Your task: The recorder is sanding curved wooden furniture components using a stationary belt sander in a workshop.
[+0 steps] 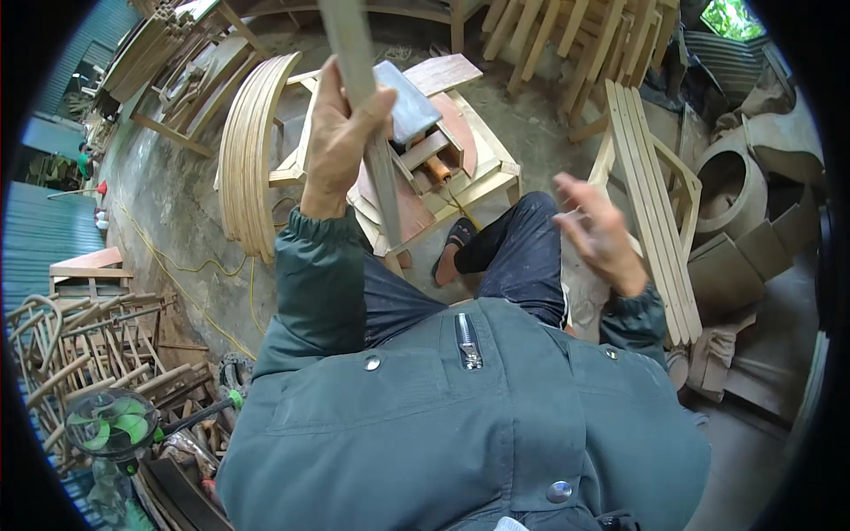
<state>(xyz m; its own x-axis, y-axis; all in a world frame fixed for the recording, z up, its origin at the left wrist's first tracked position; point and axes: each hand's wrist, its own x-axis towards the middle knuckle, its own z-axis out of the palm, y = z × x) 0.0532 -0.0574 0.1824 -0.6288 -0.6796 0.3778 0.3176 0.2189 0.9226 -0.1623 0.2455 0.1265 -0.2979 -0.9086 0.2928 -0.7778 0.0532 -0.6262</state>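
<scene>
My left hand (341, 146) is closed around a long pale wooden strip (351, 44), held on end and tilted in front of me. Its lower end reaches down past the edge of a low wooden workbench (482, 195). On that bench sits a grey flat-topped block (398, 102) in a wooden frame, with an orange cylinder (437, 168) and a cord below it. Off to the right, my right hand (598, 226) is raised with its fingers apart and nothing in it; motion blurs it slightly. The nearest thing to it is a stack of long wooden strips (653, 212).
Curved wooden pieces (248, 159) stand stacked left of the bench. A yellow cord (190, 270) runs over the concrete floor. Chair-like frames (80, 345) and a green-bladed fan (112, 423) are at lower left. Cardboard and a round drum-like tube (730, 181) crowd the right side.
</scene>
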